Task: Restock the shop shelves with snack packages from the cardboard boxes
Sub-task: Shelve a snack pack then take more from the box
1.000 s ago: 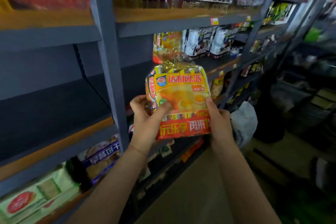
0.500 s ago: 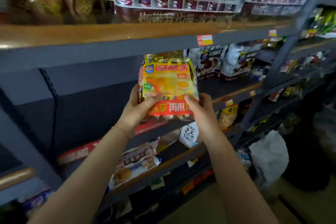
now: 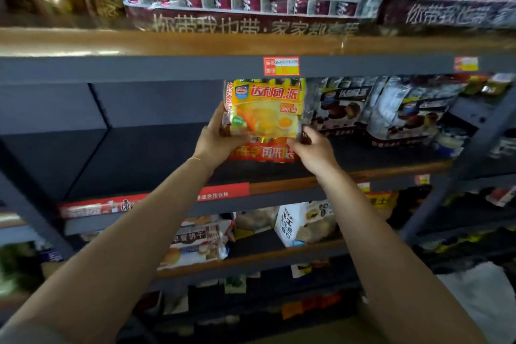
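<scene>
You have the yellow snack package (image 3: pixel 266 117) upright between both hands, held over the dark middle shelf (image 3: pixel 156 159) with its red bottom band close above the board, just left of the dark-printed bags (image 3: pixel 342 109) already standing there. Your left hand (image 3: pixel 220 139) grips the package's left edge, thumb curled across the front and the other fingers hidden behind it; your right hand (image 3: pixel 315 149) pinches the lower right corner with curled fingers. The package looks like a film-wrapped multipack: probably light, glossy and a little slippery, soft at the crimped seams but given some body by the pieces inside. Those contents are likely crushable, so hold it by the two side edges near the bottom, as you do now, not by squeezing the printed face. The film may crumple and slide if you take it by a seam alone. The shelf to the left of the package is bare board, so there is room to stand it flat on its base with the front facing you. The price tag (image 3: pixel 281 66) sits on the rail directly above.
</scene>
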The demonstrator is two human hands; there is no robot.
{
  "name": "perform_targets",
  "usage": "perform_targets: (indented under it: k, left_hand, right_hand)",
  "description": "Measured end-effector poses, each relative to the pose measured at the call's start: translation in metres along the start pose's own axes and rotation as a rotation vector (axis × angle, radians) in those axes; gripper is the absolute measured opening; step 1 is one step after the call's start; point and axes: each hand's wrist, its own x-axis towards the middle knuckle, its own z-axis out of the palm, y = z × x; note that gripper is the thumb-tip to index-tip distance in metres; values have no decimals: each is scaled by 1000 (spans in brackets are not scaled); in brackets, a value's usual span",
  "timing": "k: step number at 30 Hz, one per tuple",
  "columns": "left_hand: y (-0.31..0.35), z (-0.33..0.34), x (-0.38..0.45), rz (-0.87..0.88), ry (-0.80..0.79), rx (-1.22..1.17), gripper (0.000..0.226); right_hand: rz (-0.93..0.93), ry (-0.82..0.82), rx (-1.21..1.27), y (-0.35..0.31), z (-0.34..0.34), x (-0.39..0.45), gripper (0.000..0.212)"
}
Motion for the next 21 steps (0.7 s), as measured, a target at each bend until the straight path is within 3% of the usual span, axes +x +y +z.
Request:
perform_targets:
  k: [3, 6, 10, 17, 21]
  left_hand:
    - [1, 6, 15, -14, 61, 114, 92]
    - [2, 15, 30, -25, 100, 205, 90]
    - [-8, 25, 49, -57, 102, 121, 83]
    - [-18, 47, 62, -5, 110, -9, 89]
    - [-21, 53, 66, -11, 111, -52, 99]
  right_hand:
    - [0, -28, -30, 1, 3, 20, 63]
    - [-17, -26, -44, 4, 8, 42, 54]
    - [16, -67, -18, 14, 17, 62, 49]
    - [46, -136, 14, 14, 17, 71, 83]
    - [50, -163, 7, 11, 14, 71, 86]
